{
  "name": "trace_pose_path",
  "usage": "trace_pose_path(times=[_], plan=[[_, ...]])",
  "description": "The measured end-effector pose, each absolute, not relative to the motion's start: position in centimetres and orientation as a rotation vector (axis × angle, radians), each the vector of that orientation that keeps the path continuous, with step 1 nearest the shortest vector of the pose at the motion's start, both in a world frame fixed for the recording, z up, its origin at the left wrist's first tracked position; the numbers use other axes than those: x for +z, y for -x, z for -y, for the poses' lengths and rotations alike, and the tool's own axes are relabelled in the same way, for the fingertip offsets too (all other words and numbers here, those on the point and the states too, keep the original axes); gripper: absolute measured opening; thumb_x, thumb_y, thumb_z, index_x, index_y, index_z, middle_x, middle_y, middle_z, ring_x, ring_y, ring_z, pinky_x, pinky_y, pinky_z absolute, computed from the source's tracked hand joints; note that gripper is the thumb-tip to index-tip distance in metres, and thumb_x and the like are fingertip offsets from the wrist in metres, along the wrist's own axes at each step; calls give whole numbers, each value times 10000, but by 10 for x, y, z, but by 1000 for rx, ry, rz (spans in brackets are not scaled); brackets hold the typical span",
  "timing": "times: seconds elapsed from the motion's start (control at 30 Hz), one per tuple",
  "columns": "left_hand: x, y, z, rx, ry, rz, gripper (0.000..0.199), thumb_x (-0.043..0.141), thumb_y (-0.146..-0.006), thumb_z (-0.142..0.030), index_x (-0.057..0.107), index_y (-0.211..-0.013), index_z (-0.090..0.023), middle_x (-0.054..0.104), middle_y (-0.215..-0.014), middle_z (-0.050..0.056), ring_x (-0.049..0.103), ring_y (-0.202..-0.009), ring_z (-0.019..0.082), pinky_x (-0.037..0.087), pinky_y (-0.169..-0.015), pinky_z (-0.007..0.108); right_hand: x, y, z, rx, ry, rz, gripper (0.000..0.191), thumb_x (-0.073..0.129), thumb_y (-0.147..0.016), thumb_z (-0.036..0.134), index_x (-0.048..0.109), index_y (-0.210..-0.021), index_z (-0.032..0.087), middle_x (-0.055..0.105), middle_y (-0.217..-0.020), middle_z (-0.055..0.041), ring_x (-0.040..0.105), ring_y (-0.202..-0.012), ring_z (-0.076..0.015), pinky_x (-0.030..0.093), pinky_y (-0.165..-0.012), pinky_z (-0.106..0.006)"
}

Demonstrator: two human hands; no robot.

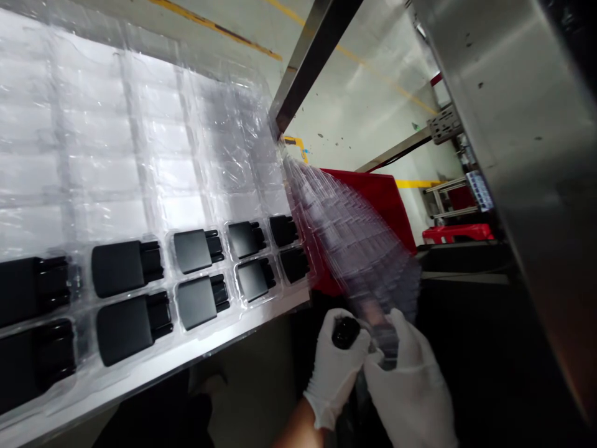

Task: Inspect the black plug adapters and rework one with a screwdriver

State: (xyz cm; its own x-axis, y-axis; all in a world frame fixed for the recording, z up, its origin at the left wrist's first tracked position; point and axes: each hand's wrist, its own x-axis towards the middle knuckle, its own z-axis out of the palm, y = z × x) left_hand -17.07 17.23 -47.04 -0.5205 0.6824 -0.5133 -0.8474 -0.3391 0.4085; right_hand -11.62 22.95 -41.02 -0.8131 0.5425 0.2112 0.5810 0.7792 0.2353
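In the lower middle of the head view my left hand (338, 364), in a white glove, is closed round a black object (346, 333). Only its glossy rounded end shows; the rest is hidden in the fist. My right hand (410, 379), gloved too, is held against the left, thumb and fingers bent together. What lies in its fingers cannot be made out, as a greyish clear patch blurs there. Beyond both hands leans a stack of clear plastic trays (359, 230). To the left, black power adapters (119, 267) sit in two rows of a clear compartment tray (172, 165).
The tray rests on a white surface (261, 314) whose front edge runs along the left. A red bin (387, 193) stands behind the stacked trays. A metal post (308, 68) rises at the tray's corner, and a large metal panel (508, 124) slants down the right side.
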Motion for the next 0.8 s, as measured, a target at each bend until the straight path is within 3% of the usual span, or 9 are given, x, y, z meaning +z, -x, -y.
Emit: trace_pose_path(times=[0.47,0.8], plan=[[-462,177,-168,1975,247,-725,180,671,-735,-178,539,-856,-193,641,-808,-3,589,-736,123,486,-719,250,-386,127,-226,-270,1119,2792,577,573,-752,308,517,-1310,173,608,-1139,-146,595,-977,-300,508,-783,-414],[-458,176,-159,1911,251,-910,143,654,-759,-202,522,-808,-179,591,-762,-8,538,-711,113,452,-691,232,-384,130,-220,-265,1073,2801,526,551,-750,287,549,-1261,162,603,-1136,-144,593,-980,-295,509,-781,-408]])
